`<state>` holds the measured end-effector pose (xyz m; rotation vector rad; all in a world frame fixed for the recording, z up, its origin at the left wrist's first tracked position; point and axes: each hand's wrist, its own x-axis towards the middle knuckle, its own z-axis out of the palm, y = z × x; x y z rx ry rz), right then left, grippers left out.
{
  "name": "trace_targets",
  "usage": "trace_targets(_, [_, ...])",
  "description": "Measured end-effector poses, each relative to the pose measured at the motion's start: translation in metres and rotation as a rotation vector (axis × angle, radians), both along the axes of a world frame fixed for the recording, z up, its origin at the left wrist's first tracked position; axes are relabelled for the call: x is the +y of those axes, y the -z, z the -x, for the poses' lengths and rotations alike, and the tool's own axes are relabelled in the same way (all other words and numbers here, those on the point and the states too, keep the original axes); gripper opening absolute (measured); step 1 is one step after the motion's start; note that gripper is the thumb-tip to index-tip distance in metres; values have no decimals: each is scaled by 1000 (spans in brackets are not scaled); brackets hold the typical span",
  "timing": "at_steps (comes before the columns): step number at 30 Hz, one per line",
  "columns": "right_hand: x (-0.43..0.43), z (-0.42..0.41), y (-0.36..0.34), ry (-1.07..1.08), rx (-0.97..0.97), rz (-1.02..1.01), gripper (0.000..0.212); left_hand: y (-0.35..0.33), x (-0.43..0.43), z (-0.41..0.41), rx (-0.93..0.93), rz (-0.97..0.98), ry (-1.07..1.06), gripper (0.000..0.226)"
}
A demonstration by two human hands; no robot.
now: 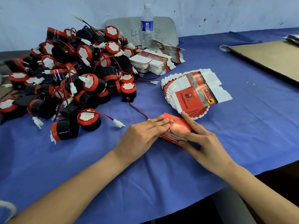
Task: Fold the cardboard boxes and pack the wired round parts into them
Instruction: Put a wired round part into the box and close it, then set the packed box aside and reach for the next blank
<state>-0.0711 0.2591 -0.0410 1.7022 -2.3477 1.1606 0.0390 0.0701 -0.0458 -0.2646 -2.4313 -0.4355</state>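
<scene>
Both hands press on one red box [176,128] at the near edge of the blue cloth [242,126] — a closing step, by the look of it.

The pile of round parts [68,75] could snag: a wire [137,109] runs right up to the left hand [142,135]. The fanned flat boxes [194,92] touch the right hand [202,143] — a nudge may scatter them. Whether the box holds a part, I cannot tell; fingers hide its flaps.
</scene>
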Motion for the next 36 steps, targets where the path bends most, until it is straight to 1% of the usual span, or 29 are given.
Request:
trace_targets(3, [0, -9, -3, 72, -31, 14, 45, 1, 1, 0, -9, -54, 3, 28])
trace_targets(4, [4, -11, -5, 93, -53, 56, 43, 1, 1, 0, -5, -98, 2, 29])
trace_targets(7, [30, -12, -16, 208, -219, 273, 36, -3, -2, 0, -14, -327, -62, 35])
trace_targets(9, [63, -4, -31, 355, -365, 455, 35, -8, 0, 7, -13, -391, -110, 38])
trace_targets(11, [102, 14, -44, 534, -489, 641, 31, -13, 7, 24, -16, -379, -118, 38])
trace_targets(12, [124, 24, -50, 624, -518, 693, 31, -16, 13, 37, -22, -373, -117, 38])
trace_targets(13, [147, 33, -56, 705, -542, 702, 32, -19, 20, 51, -38, -375, -118, 39])
trace_targets(14, [168, 39, -61, 771, -554, 670, 32, -22, 27, 66, -69, -385, -122, 41])
trace_targets(15, [188, 44, -64, 847, -533, 595, 31, -25, 33, 81, -114, -393, -129, 45])
trace_targets(16, [209, 47, -65, 926, -472, 468, 33, -29, 40, 96, -175, -394, -126, 50])
trace_targets(18, [243, 53, -60, 1092, -307, 66, 36, -34, 49, 122, -294, -355, -115, 61])
trace_targets(19, [254, 53, -56, 1154, -264, -163, 32, -36, 52, 134, -333, -334, -116, 65])
trace_targets(20, [261, 54, -51, 1191, -247, -387, 37, -37, 53, 142, -354, -316, -134, 65])
trace_targets(21, [267, 53, -47, 1212, -255, -570, 52, -38, 53, 150, -366, -295, -157, 63])
trace_targets(22, [269, 52, -42, 1216, -275, -673, 65, -38, 52, 155, -369, -267, -182, 60])
trace_targets(23, [271, 51, -38, 1216, -284, -733, 70, -39, 50, 158, -367, -234, -201, 56])
trace_targets(24, [270, 52, -34, 1208, -281, -749, 71, -40, 48, 159, -367, -208, -213, 54])
trace_targets(25, [268, 52, -33, 1208, -273, -723, 70, -41, 46, 160, -368, -196, -222, 54])
trace_targets(26, [266, 54, -33, 1200, -246, -636, 68, -43, 44, 160, -371, -192, -228, 54])
trace_targets(27, [260, 54, -34, 1187, -214, -505, 65, -45, 42, 160, -378, -185, -233, 53])
trace_targets(29, [236, 57, -39, 1118, -183, -176, 55, -51, 38, 159, -406, -155, -231, 50])
trace_targets(30, [219, 58, -44, 1059, -195, -32, 51, -53, 37, 159, -420, -147, -217, 47])
trace_targets(32, [176, 64, -53, 905, -250, 173, 42, -57, 34, 156, -439, -152, -187, 41])
trace_targets(34, [128, 71, -61, 756, -336, 290, 34, -60, 32, 151, -445, -132, -154, 36])
trace_targets(36, [80, 76, -64, 644, -503, 318, 32, -60, 32, 146, -439, -77, -113, 32])
